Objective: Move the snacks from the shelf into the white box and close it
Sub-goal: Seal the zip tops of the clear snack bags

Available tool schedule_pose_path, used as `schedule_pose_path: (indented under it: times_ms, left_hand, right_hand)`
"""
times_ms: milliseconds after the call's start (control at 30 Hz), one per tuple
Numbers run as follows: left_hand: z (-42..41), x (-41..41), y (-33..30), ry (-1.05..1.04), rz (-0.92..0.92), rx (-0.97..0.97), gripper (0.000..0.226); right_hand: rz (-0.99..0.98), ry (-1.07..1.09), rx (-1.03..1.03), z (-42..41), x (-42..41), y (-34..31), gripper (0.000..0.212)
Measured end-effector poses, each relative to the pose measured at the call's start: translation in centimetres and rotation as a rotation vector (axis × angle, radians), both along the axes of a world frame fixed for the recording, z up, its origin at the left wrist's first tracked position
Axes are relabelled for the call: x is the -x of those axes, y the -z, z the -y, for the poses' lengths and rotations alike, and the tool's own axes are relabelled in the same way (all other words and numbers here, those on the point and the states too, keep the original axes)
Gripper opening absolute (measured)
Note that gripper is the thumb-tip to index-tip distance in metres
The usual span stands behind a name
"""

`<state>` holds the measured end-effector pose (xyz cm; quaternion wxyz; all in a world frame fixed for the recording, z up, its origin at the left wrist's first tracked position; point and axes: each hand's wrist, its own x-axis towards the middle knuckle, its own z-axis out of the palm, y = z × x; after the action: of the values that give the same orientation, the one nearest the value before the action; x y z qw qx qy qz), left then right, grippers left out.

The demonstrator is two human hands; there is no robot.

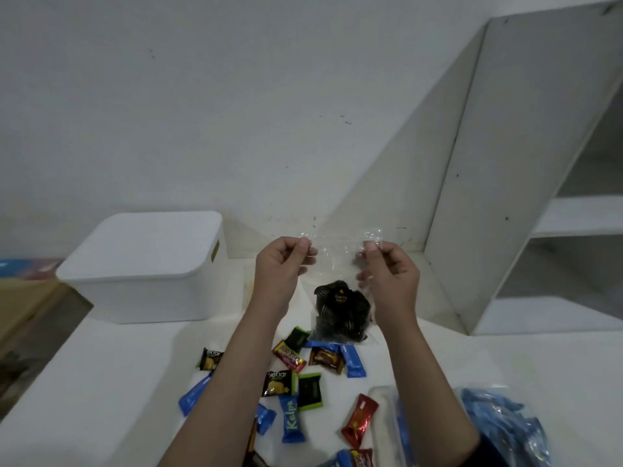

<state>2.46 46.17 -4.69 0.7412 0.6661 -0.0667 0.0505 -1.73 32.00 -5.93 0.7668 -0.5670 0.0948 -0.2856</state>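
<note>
White wall fills the upper view, and below it a white desk point(101, 382) carries the scattered snacks. At 9 o'clock stands the white box point(148, 267) with its lid on; at 3 o'clock an open white shelf unit point(526, 183) rises from the desk.

Both hands are raised over the middle of the desk. The left hand point(279, 261) and the right hand point(387, 264) each pinch an upper corner of a clear plastic bag point(340, 264) between thumb and fingers, so it hangs between them; dark round cookies point(340, 311) sit in its bottom, with a small orange label too blurred to read.

Under the forearms, toward 6 o'clock, lie loose wrapped snacks. Two black-and-green packets read "Nextar" point(279, 382), one blue bar reads "Kalpa" point(290, 419), and a red wrapper point(359, 419) lies beside it with print too small to make out. A red-and-yellow wrapper point(289, 356) and a brown packet point(325, 359) lie just below the bag. At 5 o'clock a plastic bag of blue packets point(499, 423) sits at the desk's edge.
</note>
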Motion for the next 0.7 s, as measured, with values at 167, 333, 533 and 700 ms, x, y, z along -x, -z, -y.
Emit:
schedule_pose_path:
  times_ms: [167, 333, 533, 700]
  left_hand:
    - [-0.3, 1.6, -0.6, -0.043, 0.126, -0.053, 0.019]
    - [-0.5, 2.2, -1.2, -0.089, 0.216, -0.085, 0.022]
    - [-0.2, 3.0, -1.9, -0.069, 0.186, -0.039, 0.021]
    - [-0.1, 3.9, -2.0, 0.014, 0.066, 0.037, 0.016]
  right_hand:
    - [0.037, -0.028, 0.012, -0.4, 1.4, -0.9, 0.010]
    - [0.047, -0.053, 0.032, -0.8, 2.0, -1.1, 0.011]
    - [0.044, -0.079, -0.019, -0.7, 2.2, -1.7, 0.016]
    - [0.072, -0.081, -0.037, -0.2, 2.5, -2.1, 0.020]
